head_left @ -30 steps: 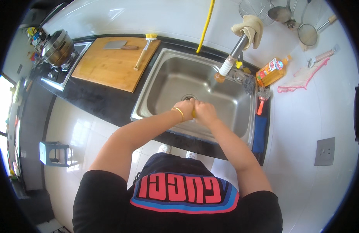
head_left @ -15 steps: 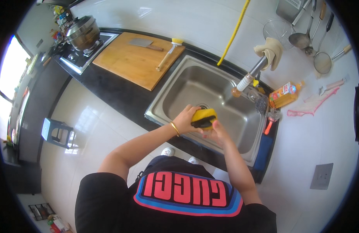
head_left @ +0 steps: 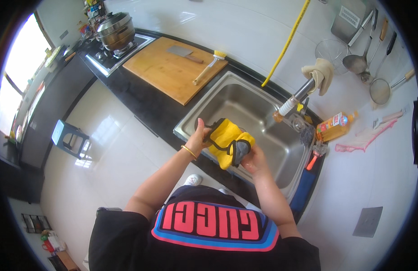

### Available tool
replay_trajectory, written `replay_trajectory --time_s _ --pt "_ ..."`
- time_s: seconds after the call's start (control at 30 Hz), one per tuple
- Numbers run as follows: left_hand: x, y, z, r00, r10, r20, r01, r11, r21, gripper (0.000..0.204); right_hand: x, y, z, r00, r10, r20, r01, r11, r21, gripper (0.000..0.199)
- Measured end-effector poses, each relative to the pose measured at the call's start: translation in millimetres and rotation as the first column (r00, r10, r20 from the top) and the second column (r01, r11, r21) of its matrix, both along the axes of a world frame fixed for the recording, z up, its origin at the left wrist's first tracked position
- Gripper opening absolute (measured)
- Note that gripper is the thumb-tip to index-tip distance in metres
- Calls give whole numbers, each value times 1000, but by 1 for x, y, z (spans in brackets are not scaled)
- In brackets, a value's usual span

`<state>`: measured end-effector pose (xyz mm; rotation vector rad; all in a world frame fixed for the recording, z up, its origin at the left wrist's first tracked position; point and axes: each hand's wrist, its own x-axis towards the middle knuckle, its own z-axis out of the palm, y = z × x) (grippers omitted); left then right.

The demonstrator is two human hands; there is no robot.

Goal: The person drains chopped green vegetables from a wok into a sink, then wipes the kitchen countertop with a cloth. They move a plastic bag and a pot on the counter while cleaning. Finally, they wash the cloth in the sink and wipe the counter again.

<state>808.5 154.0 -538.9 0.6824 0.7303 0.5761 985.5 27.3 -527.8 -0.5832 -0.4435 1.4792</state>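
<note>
A yellow cleaning cloth (head_left: 224, 135) with dark edging and a grey side hangs partly unfolded between my hands. My left hand (head_left: 198, 137) pinches its left edge, thumb pointing up. At the cloth's right end, where the grey side is bunched up, my right hand (head_left: 254, 159) grips it; some of those fingers are hidden behind the cloth. Both hands are above the near edge of the stainless steel sink (head_left: 281, 167). Over the basin juts the faucet (head_left: 290, 103), with a white ribbed hose end and a beige cloth (head_left: 318, 74) draped on its upper part.
Left of the sink, a wooden cutting board (head_left: 157, 70) holds a cleaver (head_left: 184, 53) and a yellow-bristled brush (head_left: 209, 67). A steel pot (head_left: 116, 32) stands on the stove. Right of the sink are an orange bottle (head_left: 333, 127) and a red-handled scrubber (head_left: 314, 159). A stool (head_left: 70, 139) stands on the floor.
The cloth was folded into a compact wad and is now spread open. My hands have moved apart, the left one going left. The whole view has shifted slightly.
</note>
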Motion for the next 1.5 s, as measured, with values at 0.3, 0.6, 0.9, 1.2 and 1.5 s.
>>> replay_trajectory --time_s 0.3,0.6,0.9,1.2,1.5 --pt "-19 -17 11 914 345 214 -359 933 31 31 9 -7 -50 948 272 165 -251 958 -137 52" --pt "-75 9 19 938 344 41 -341 895 288 24 -4 -19 -49 501 411 762 -243 911 -332 36" --pt "-160 94 -11 788 444 -427 97 595 798 35 -25 39 -25 694 395 601 -190 907 -377 25" --pt "-199 194 -10 619 701 -353 251 249 935 28 -126 144 -61 709 192 678 173 885 -431 30" --pt "-169 153 -61 848 129 -514 512 52 858 55 -178 166 -89 111 -113 987 552 833 33 37"
